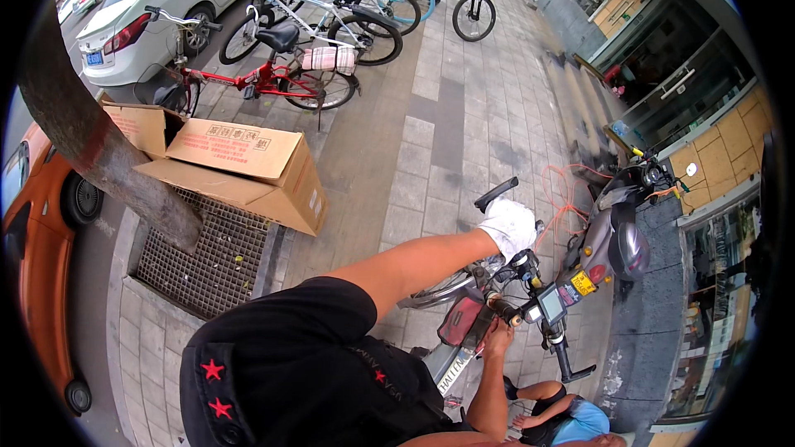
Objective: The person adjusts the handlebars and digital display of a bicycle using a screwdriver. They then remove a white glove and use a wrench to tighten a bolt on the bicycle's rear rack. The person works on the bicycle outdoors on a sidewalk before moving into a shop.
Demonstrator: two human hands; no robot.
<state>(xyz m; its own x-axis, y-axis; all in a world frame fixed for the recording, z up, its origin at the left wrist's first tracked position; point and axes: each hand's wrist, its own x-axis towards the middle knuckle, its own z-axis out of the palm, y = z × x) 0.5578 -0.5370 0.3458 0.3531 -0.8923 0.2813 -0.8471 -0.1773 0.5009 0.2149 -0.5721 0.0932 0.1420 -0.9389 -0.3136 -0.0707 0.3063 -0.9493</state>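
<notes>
White-gloved left hand (507,225) — apparently on handlebar (559,351)

Head-worn fisheye — close above, looking down

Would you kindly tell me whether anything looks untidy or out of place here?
Yes: the thin orange cord lies in loose, uneven loops on the grey paving beside the silver-grey motor scooter, rather than neatly coiled, which looks untidy.
</notes>
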